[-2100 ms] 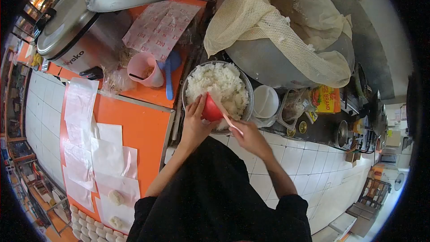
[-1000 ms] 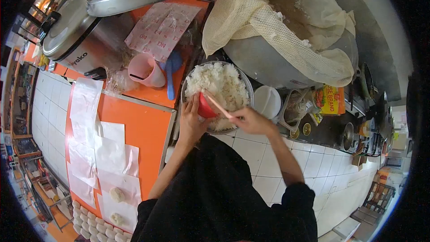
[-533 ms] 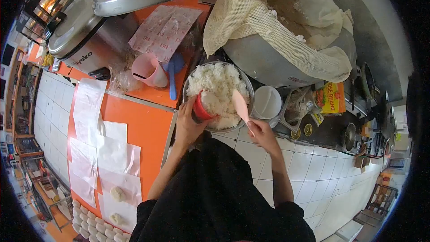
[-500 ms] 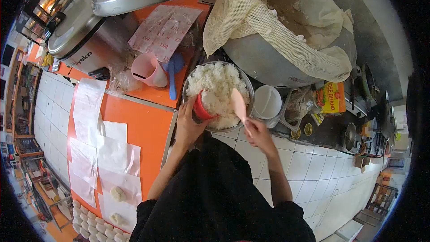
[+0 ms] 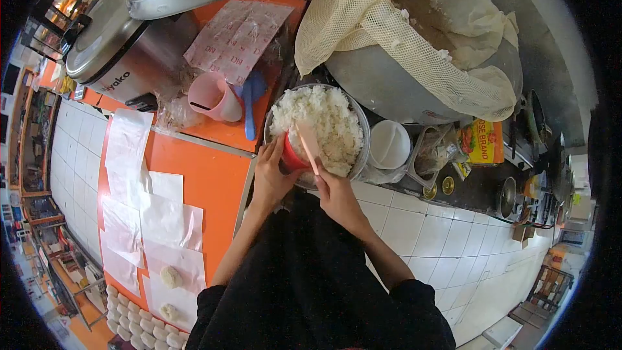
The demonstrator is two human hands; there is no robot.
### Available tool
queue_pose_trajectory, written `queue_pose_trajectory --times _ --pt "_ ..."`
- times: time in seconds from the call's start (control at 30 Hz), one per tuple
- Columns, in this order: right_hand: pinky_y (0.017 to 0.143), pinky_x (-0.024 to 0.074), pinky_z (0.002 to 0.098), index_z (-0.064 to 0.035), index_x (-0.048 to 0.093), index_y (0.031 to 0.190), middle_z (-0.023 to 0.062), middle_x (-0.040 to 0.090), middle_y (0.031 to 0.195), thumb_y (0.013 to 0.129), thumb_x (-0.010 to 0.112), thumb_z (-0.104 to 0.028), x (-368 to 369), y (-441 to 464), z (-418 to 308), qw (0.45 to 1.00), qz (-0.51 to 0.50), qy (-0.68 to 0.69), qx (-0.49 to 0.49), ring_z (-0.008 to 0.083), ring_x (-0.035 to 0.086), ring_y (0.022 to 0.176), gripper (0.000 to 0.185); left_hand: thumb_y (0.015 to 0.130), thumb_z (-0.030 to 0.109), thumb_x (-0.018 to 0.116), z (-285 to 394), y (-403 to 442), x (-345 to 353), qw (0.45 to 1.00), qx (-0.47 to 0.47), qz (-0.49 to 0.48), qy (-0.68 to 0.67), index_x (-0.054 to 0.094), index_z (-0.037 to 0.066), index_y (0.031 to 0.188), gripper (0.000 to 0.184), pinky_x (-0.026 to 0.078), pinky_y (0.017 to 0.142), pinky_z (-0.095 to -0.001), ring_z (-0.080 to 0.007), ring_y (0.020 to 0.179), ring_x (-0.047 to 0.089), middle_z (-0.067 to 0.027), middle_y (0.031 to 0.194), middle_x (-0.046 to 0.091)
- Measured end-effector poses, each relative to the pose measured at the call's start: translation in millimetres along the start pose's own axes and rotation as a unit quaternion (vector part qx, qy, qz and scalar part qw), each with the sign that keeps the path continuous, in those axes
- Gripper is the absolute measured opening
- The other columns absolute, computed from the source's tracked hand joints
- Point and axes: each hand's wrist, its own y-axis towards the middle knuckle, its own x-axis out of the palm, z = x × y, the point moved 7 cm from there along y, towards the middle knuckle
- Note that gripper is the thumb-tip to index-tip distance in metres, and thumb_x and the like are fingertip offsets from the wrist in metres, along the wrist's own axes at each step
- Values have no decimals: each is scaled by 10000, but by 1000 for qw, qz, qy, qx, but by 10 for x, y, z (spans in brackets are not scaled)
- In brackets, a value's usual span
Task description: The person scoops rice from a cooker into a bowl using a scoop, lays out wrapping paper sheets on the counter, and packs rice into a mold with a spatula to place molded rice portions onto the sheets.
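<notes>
A round metal bowl (image 5: 365, 131) holds a heap of white rice (image 5: 327, 116). Wrapped around a red cup (image 5: 293, 155), my left hand (image 5: 272, 178) keeps it tilted over the near left part of the bowl, against the rice. The closed fingers of my right hand (image 5: 337, 198) grip the handle of a pale pink rice paddle (image 5: 308, 141). The paddle's blade lies at the cup's mouth, and both hands are close together over the near rim. How full the cup is cannot be made out.
White paper sheets (image 5: 161, 217) lie on the orange table (image 5: 223, 181), two rice lumps (image 5: 171, 277) on them. A pink cup (image 5: 215, 97) and blue paddle (image 5: 250, 107) sit behind. A cloth-lined pot (image 5: 389, 84) stands back right, beside a white container (image 5: 391, 145). A rice cooker (image 5: 129, 58) is back left.
My right hand has brought the paddle left from the bowl's right side to the red cup's mouth. My left hand still holds the cup in nearly the same place.
</notes>
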Motion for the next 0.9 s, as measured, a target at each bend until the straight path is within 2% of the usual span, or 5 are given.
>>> queue_pose_trajectory --times 0.17,0.27,0.6,0.8,0.9 --pt "650 446 436 -7 473 1240 267 576 779 878 502 -127 -69 -8 134 998 -63 -6 -23 409 582 747 382 548 186 827 -58 24 2 1000 1 -8 -9 464 -12 1251 815 430 922 -395 -355 1105 507 -213 1185 537" --pt "634 452 424 -59 525 1209 221 595 778 878 500 -142 -420 88 373 970 -199 -77 115 370 597 721 342 559 201 831 -66 30 -1 999 -14 -13 -26 482 -13 1235 790 435 919 -389 -345 1100 516 -208 1183 542" --pt "647 477 427 -129 470 1286 143 551 824 846 529 -148 -172 25 -47 988 -32 -141 -46 324 591 745 445 520 186 837 -82 38 -48 1000 -15 -8 -6 499 0 1207 788 449 887 -386 -340 1036 547 -196 1122 569" --pt "667 483 348 -27 594 1112 176 617 885 846 538 -95 -465 86 152 990 -119 -53 -50 319 605 747 280 515 202 842 -102 22 -50 1000 -20 -12 -12 508 11 1185 772 467 856 -392 -344 996 570 -196 1085 582" --pt "655 473 335 11 602 1063 189 617 792 855 519 -83 -643 127 133 992 -35 38 112 322 594 683 243 538 209 830 -119 16 -33 999 -31 -14 -22 482 -2 1191 769 452 874 -406 -362 1023 543 -219 1072 571"
